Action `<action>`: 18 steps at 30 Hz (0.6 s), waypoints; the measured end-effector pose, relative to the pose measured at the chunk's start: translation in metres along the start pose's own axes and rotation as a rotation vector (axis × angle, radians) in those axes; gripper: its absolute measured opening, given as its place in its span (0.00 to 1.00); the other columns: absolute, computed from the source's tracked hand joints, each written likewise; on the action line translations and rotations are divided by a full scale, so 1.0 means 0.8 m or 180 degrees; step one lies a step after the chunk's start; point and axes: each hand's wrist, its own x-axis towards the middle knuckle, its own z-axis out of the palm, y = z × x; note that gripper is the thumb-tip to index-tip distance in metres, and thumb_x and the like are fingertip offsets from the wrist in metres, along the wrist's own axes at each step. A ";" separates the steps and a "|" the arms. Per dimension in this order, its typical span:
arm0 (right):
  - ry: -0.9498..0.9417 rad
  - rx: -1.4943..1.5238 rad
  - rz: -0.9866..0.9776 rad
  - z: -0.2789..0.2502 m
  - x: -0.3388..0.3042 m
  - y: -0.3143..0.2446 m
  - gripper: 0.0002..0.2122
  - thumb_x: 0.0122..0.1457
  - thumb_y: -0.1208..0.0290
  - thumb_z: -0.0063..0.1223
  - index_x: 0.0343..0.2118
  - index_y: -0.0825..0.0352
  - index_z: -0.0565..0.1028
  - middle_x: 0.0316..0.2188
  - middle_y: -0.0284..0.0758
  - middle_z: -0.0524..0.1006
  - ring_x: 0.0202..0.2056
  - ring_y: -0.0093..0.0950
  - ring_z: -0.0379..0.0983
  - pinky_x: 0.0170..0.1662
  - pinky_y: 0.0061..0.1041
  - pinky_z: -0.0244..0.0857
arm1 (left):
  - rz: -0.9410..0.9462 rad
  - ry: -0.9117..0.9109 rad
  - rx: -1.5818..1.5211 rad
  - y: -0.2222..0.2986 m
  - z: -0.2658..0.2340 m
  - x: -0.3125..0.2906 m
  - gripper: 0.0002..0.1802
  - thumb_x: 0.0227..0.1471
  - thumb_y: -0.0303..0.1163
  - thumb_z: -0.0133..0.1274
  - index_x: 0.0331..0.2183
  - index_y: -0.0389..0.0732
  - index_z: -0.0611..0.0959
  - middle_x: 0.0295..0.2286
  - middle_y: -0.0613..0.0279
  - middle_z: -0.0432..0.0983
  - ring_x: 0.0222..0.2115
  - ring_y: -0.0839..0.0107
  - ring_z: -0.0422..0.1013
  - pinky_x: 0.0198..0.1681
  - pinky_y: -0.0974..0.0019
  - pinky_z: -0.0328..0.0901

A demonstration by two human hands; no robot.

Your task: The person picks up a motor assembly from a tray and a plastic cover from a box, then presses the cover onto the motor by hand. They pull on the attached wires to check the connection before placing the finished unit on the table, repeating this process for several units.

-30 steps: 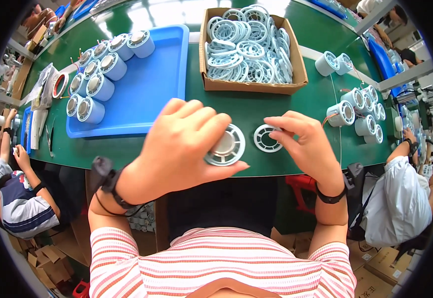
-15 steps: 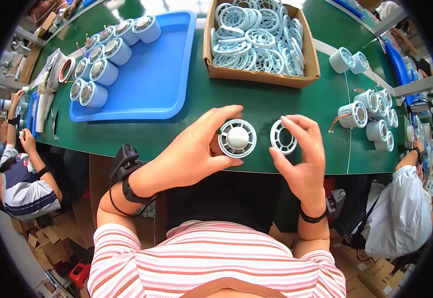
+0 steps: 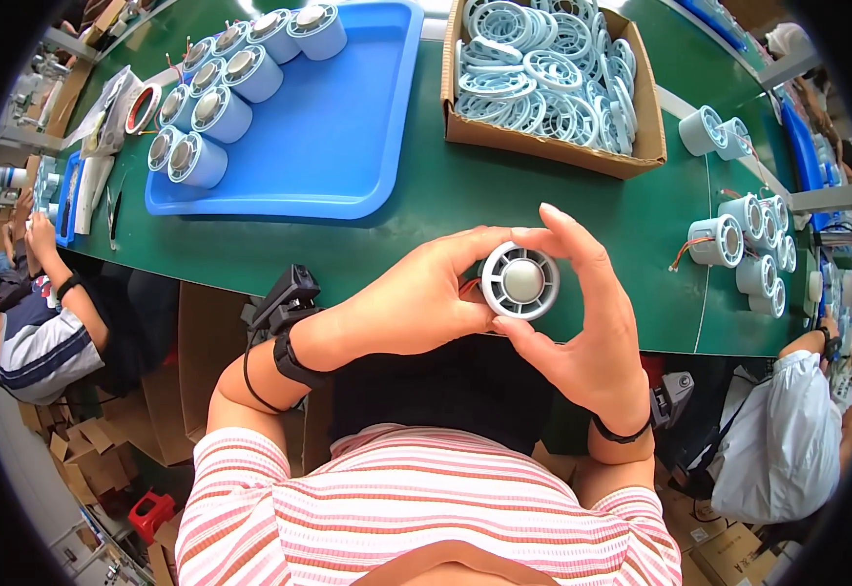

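In front of my chest, my left hand [image 3: 411,298] is closed around a small light-blue cylindrical motor [image 3: 522,280]. Its silver round centre faces up, and reddish wires come out beside my fingers. My right hand [image 3: 597,332] curves round the far side, with thumb and fingertips at the rim of a pale spoked ring [image 3: 550,284]. That ring lies against the motor's face, around the silver centre; whether it is fully seated I cannot tell. My palms hide the motor's body.
A blue tray [image 3: 348,200] at the left holds several similar motors [image 3: 221,115]. Behind my hands stands a cardboard box [image 3: 553,156] full of pale rings [image 3: 514,83]. More wired motors [image 3: 717,241] stand at the right. Tape [image 3: 143,108] and tweezers [image 3: 114,217] lie far left. People work on both sides.
My hands have come together: the ring in my right hand, formerly apart, is now against the motor's face. The motor has shifted right, and the whole view has shifted slightly.
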 end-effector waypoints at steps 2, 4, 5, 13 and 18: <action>-0.0053 0.0002 0.0063 -0.002 -0.002 0.003 0.38 0.46 0.79 0.71 0.63 0.68 0.66 0.53 0.39 0.78 0.55 0.34 0.75 0.63 0.36 0.63 | -0.0010 0.0008 -0.0013 -0.003 -0.002 0.001 0.35 0.54 0.20 0.60 0.62 0.41 0.72 0.50 0.63 0.75 0.48 0.75 0.74 0.49 0.72 0.71; -0.0082 0.0010 0.0099 -0.004 -0.003 0.004 0.37 0.47 0.78 0.72 0.62 0.68 0.67 0.53 0.39 0.78 0.55 0.34 0.75 0.65 0.38 0.61 | -0.0094 -0.0227 -0.0314 -0.006 -0.008 0.001 0.37 0.56 0.20 0.61 0.65 0.40 0.68 0.53 0.63 0.74 0.51 0.76 0.72 0.52 0.70 0.70; -0.0136 -0.0153 0.0050 -0.007 -0.003 0.001 0.35 0.47 0.76 0.72 0.60 0.67 0.68 0.53 0.37 0.78 0.55 0.34 0.75 0.66 0.41 0.58 | -0.0135 -0.0343 -0.0464 -0.007 -0.011 0.001 0.39 0.57 0.20 0.61 0.67 0.40 0.66 0.54 0.64 0.73 0.52 0.76 0.71 0.54 0.69 0.69; -0.0253 -0.0369 0.0017 -0.010 -0.004 0.005 0.34 0.48 0.69 0.74 0.58 0.64 0.69 0.53 0.33 0.79 0.54 0.33 0.76 0.71 0.53 0.41 | -0.1032 -0.0323 -0.1660 0.020 -0.022 -0.003 0.35 0.61 0.35 0.63 0.66 0.44 0.70 0.52 0.62 0.76 0.48 0.74 0.76 0.49 0.69 0.76; -0.0112 -0.0148 0.0036 -0.001 -0.002 0.009 0.34 0.47 0.70 0.74 0.59 0.63 0.70 0.53 0.33 0.79 0.54 0.35 0.75 0.70 0.54 0.42 | -0.0955 -0.0304 -0.1540 0.014 -0.022 -0.002 0.32 0.62 0.33 0.61 0.65 0.41 0.71 0.54 0.62 0.75 0.47 0.74 0.76 0.46 0.71 0.76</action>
